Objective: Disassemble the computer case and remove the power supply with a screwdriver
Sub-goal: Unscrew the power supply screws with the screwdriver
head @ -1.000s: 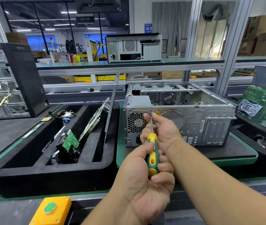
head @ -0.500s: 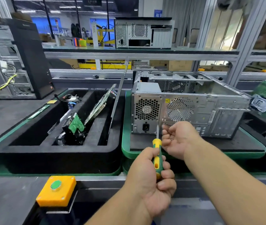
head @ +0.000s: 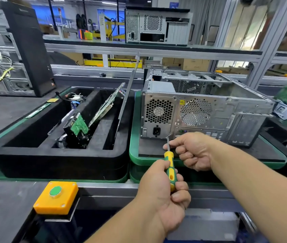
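Yellow-and-green screwdriver (head: 169, 171), silver computer case (head: 205, 109)

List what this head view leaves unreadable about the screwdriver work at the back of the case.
- Head view: the screwdriver tip and any screw at the computer case are too small to tell.
- Whether the right hand fingertips touch the shaft: unclear.
- Handle's lower end: hidden inside the left hand.
- Power supply interior: hidden by its grille.

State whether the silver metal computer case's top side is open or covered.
Open: the silver metal computer case has no top panel, so its inner frame shows.
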Tool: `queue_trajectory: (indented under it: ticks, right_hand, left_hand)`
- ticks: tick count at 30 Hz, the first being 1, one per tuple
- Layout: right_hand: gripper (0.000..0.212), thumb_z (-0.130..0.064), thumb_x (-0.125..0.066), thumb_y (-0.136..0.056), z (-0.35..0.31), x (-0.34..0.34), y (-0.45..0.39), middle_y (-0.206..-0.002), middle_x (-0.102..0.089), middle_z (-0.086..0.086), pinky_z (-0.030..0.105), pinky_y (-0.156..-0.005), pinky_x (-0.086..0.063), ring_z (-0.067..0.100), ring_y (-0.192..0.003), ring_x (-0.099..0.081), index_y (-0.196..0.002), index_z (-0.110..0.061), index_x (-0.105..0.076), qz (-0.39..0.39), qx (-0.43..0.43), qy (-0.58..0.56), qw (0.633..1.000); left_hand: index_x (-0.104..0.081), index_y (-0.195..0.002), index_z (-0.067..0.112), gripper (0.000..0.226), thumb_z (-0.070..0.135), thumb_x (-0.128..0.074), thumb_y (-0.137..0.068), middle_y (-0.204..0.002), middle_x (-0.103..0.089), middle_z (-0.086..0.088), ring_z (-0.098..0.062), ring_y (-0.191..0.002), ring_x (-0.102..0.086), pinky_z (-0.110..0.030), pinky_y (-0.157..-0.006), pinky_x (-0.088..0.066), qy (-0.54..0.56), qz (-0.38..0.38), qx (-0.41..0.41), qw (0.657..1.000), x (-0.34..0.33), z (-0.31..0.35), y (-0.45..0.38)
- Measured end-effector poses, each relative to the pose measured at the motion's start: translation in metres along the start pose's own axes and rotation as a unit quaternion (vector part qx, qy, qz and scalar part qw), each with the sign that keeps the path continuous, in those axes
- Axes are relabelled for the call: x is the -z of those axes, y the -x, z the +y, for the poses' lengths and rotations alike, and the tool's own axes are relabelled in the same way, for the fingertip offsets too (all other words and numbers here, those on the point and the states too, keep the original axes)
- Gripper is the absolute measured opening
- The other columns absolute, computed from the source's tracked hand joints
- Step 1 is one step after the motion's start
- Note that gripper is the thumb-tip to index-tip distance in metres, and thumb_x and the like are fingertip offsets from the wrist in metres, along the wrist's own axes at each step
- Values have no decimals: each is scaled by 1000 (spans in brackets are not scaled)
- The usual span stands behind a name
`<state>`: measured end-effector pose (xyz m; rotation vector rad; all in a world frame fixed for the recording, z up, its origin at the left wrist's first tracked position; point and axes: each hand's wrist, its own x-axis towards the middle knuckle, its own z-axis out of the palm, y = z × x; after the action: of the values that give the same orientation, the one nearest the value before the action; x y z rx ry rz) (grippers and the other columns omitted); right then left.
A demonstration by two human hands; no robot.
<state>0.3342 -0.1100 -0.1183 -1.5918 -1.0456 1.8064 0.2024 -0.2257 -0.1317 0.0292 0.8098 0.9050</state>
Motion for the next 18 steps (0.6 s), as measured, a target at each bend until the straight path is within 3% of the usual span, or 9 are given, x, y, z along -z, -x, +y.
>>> queue_trajectory:
  ticks: [18]
  right_hand:
    - [26,-21,-52,-101,2,-4,-7,-46,-25,-9,13,-27,-14,6,-31,-15,-79,-12,-63,24,-9,-19,999]
  left_hand:
    - [-46,-88,10,23,27,-57,-100,-64,-39,-3,-8,-37,-36,-14,-28,-21,20,-37,28,999,-7,11,-2]
